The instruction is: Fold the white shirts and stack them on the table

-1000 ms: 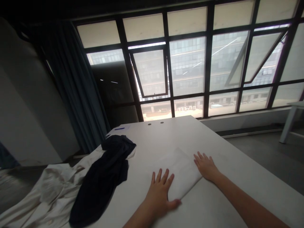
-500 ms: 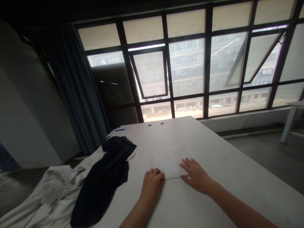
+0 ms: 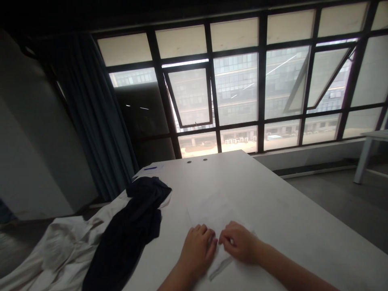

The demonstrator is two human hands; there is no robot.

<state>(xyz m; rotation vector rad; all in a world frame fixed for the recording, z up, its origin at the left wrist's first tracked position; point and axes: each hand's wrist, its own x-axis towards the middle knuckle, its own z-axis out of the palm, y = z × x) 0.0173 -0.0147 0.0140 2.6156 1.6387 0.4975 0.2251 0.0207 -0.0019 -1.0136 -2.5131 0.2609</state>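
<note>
The left hand (image 3: 198, 249) and right hand (image 3: 238, 242) meet on a white cloth (image 3: 209, 214), apparently gripping its edge, though it's hard to tell against the white table (image 3: 273, 194). A dark garment (image 3: 127, 226) lies to the left.

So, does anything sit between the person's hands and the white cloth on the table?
Nothing visible: the left hand and right hand rest directly on the white cloth; the dark navy garment lies apart, to their left.

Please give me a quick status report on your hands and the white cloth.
Left hand and right hand close together, on near edge of flat white cloth. Crumpled navy garment on cream fabric to the left, not touching hands.
</note>
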